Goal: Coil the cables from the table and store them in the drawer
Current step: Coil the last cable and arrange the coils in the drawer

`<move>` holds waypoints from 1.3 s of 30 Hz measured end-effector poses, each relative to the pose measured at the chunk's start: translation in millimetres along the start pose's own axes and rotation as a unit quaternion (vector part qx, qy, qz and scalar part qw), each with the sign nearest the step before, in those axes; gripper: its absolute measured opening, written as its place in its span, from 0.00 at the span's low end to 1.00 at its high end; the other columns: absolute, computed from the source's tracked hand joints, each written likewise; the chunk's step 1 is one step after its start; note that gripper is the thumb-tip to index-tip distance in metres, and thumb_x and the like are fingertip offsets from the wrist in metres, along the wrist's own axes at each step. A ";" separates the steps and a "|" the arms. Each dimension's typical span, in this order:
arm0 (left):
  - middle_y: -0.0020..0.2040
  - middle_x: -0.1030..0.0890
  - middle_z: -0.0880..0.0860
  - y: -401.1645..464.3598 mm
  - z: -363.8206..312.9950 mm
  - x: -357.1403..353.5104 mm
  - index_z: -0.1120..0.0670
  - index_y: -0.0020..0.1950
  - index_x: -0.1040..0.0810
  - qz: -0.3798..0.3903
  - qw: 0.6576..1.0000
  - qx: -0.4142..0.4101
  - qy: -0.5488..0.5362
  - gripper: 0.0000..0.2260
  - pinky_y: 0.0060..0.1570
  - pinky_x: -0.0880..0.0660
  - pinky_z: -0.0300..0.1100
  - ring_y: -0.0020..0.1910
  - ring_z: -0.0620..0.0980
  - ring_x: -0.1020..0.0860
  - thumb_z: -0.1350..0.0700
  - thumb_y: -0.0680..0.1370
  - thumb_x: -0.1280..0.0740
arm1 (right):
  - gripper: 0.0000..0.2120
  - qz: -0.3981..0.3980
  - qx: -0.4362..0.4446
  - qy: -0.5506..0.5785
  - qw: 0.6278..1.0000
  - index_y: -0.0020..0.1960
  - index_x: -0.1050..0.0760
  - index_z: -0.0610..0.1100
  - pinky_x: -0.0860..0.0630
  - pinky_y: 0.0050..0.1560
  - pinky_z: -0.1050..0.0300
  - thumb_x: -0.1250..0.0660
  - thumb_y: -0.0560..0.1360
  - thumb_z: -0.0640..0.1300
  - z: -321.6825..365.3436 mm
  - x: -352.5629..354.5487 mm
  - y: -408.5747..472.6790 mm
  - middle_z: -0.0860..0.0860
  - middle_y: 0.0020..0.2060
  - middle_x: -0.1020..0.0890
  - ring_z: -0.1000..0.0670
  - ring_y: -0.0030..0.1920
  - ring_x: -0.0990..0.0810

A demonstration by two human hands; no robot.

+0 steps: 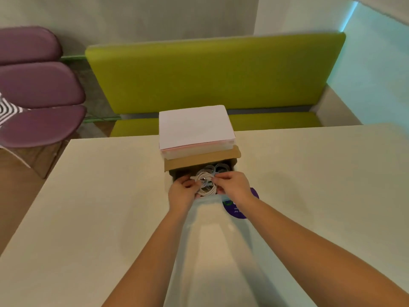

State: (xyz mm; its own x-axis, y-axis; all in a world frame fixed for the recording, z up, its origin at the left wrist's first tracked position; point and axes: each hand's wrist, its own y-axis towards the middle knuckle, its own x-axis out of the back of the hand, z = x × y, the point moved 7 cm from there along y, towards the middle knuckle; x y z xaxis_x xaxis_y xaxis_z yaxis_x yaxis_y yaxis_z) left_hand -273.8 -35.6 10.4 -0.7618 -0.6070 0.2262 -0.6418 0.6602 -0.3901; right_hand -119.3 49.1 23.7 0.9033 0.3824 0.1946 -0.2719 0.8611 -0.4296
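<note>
Lowering a white coiled cable (205,185) into the open drawer (232,165) at the desk's (88,207) far side, both hands (234,185) pinching it (other coils lie beneath). Releasing unevenly, we judge, lets it spring loose and snag.

Frame centre: left hand (182,191) and right hand (234,185) both grip a coiled white cable (205,183), fingers curled on it from either side, over an open cardboard drawer (235,165). More coiled cables (214,168) lie in the drawer behind. White paper stack (194,127) sits on top of the drawer unit. Cream table (93,207) fills lower frame; purple round sticker (240,210) just right of right wrist. Green bench (212,74) upper centre, purple chairs (37,85) upper left.
</note>
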 end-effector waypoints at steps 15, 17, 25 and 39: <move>0.61 0.20 0.54 25.3 1.8 -5.2 0.52 0.67 0.25 -0.020 0.953 -0.113 0.279 0.20 0.53 0.25 0.46 0.59 0.56 0.23 0.51 0.76 0.31 | 0.09 -0.004 0.003 -0.127 0.992 0.51 0.16 0.48 0.26 0.45 0.60 0.25 0.71 0.46 -9.9 -30.2 36.6 0.53 0.46 0.17 0.52 0.46 0.20; 0.66 0.26 0.53 26.5 4.7 -8.5 0.50 0.72 0.30 0.010 0.947 -0.104 0.304 0.28 0.60 0.27 0.49 0.64 0.56 0.28 0.49 0.73 0.29 | 0.08 -0.007 0.004 -0.142 0.990 0.52 0.17 0.48 0.27 0.44 0.60 0.28 0.73 0.44 -11.7 -32.7 38.8 0.52 0.49 0.16 0.51 0.47 0.21; 0.70 0.32 0.53 33.2 9.3 -10.9 0.47 0.73 0.33 0.017 0.903 -0.128 0.410 0.34 0.59 0.27 0.46 0.67 0.53 0.31 0.43 0.70 0.27 | 0.16 -0.046 0.033 -0.207 0.977 0.58 0.29 0.45 0.23 0.47 0.51 0.32 0.75 0.52 -7.0 -25.4 42.1 0.50 0.49 0.19 0.45 0.49 0.20; 0.73 0.33 0.50 37.2 5.9 -10.9 0.45 0.77 0.41 0.044 0.834 -0.126 0.535 0.34 0.63 0.29 0.46 0.72 0.51 0.35 0.37 0.75 0.33 | 0.17 -0.040 0.095 -0.508 0.855 0.54 0.22 0.52 0.29 0.37 0.59 0.39 0.77 0.63 21.1 -35.3 54.5 0.51 0.48 0.18 0.48 0.45 0.20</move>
State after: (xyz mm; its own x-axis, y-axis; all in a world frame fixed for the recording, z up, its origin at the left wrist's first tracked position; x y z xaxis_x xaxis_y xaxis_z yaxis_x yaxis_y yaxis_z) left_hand -288.8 -7.0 -11.8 -0.3621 0.1036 0.9264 -0.4739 0.8353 -0.2787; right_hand -172.9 89.6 12.1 0.1925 0.3300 0.9241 -0.3596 0.9000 -0.2465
